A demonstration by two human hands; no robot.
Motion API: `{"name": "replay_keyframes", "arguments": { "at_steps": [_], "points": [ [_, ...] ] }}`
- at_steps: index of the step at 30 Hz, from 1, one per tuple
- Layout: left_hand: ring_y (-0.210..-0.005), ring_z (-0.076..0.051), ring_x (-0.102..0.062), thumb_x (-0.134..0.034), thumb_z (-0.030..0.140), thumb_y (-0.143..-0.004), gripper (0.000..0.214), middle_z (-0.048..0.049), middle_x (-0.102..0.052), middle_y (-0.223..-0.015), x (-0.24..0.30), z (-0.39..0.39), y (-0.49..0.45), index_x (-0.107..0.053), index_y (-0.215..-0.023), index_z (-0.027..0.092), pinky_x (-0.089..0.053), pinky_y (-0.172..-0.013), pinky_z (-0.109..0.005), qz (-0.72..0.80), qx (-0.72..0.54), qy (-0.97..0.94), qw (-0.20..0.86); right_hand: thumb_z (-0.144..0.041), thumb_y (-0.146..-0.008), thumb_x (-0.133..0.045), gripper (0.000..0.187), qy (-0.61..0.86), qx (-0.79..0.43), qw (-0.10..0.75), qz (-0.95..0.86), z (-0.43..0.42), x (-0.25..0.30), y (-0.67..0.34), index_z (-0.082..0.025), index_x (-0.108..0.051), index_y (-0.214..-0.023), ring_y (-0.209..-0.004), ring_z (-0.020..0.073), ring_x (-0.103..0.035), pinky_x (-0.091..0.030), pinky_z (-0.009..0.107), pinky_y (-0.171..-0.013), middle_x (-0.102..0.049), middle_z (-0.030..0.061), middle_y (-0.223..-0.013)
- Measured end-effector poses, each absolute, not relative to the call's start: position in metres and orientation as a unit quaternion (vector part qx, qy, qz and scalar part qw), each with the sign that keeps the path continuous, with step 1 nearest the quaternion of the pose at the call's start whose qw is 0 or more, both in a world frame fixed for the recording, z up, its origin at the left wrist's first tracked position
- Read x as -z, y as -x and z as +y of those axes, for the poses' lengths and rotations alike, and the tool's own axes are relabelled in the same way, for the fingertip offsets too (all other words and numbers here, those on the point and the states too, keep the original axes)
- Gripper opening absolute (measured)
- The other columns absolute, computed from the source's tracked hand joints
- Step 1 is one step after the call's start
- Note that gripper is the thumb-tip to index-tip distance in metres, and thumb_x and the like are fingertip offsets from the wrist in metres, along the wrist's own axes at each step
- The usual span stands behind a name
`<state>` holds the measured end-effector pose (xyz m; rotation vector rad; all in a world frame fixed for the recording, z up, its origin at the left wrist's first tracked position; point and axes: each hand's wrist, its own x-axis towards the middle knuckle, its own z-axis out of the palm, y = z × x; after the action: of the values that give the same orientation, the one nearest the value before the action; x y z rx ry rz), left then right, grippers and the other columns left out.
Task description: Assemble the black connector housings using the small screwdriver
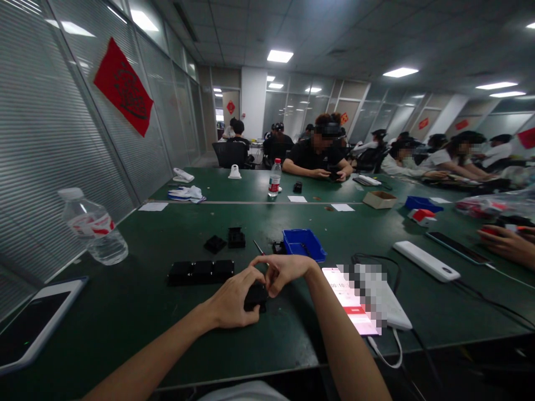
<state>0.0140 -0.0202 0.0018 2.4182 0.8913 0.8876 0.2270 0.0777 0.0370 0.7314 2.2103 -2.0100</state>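
Note:
My left hand [234, 299] is wrapped round a small black plastic box-like part [253, 296] on the green table, thumb on its near side. My right hand [288, 272] bends in from the right with fingers curled at the part's right edge; whatever its fingertips pinch is hidden. Just beyond my hands shows a thin screwdriver [259, 248], its lower end covered by the right hand. To the left, several black box parts [201, 272] stand in a row. Two more black pieces, a flat one [215, 244] and an open one [236, 238], lie behind them.
A blue tray [304, 245] holds small dark items. On the right lie a lit phone [351, 303], a white power bank [426, 260] and cables. A water bottle [94, 225] and a tablet-like device [39, 320] are at left. A co-worker [320, 150] sits opposite; another person's hands [510, 242] show at right.

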Motion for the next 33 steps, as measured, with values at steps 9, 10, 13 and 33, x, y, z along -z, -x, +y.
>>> {"name": "replay_keyframes", "arguments": {
  "at_steps": [9, 10, 13, 33],
  "points": [
    [-0.101, -0.023, -0.062, -0.066, 0.013, -0.075, 0.037, -0.0040, -0.060, -0.108, -0.0039, -0.0192, -0.0151, -0.050, -0.107, 0.023, -0.052, -0.091, -0.036, 0.336, -0.311, -0.865, 0.206, -0.026, -0.055, -0.098, 0.113, -0.266, 0.615, 0.046, 0.741, 0.0789, -0.0368, -0.2242, -0.017, -0.036, -0.149, -0.077, 0.0172, -0.073, -0.053, 0.022, -0.066, -0.072, -0.0009, -0.084],
    [-0.102, -0.023, -0.062, -0.067, 0.013, -0.075, 0.036, -0.0040, -0.060, -0.109, -0.0042, -0.0192, -0.0150, -0.050, -0.106, 0.023, -0.052, -0.092, -0.036, 0.335, -0.309, -0.866, 0.205, -0.027, -0.056, -0.097, 0.112, -0.270, 0.615, 0.044, 0.740, 0.0788, -0.0372, -0.2242, -0.018, -0.036, -0.149, -0.076, 0.0168, -0.072, -0.053, 0.022, -0.066, -0.072, -0.0010, -0.084],
    [-0.106, -0.024, -0.061, -0.068, 0.014, -0.077, 0.033, -0.0050, -0.059, -0.112, -0.0049, -0.0198, -0.0145, -0.052, -0.104, 0.023, -0.051, -0.094, -0.037, 0.335, -0.297, -0.872, 0.199, -0.027, -0.056, -0.097, 0.109, -0.277, 0.617, 0.042, 0.736, 0.0781, -0.0378, -0.2237, -0.018, -0.038, -0.148, -0.075, 0.0160, -0.072, -0.051, 0.021, -0.063, -0.072, -0.0006, -0.085],
    [-0.104, -0.026, -0.065, -0.072, 0.026, -0.083, 0.030, -0.0056, -0.067, -0.111, -0.0041, -0.0182, -0.0152, -0.058, -0.110, 0.023, -0.051, -0.096, -0.041, 0.371, -0.283, -0.860, 0.207, -0.029, -0.059, -0.096, 0.107, -0.290, 0.591, 0.059, 0.751, 0.0784, -0.0417, -0.2217, -0.016, -0.040, -0.149, -0.051, 0.0070, -0.055, -0.036, 0.015, -0.045, -0.070, -0.0035, -0.077]
  ]
}}
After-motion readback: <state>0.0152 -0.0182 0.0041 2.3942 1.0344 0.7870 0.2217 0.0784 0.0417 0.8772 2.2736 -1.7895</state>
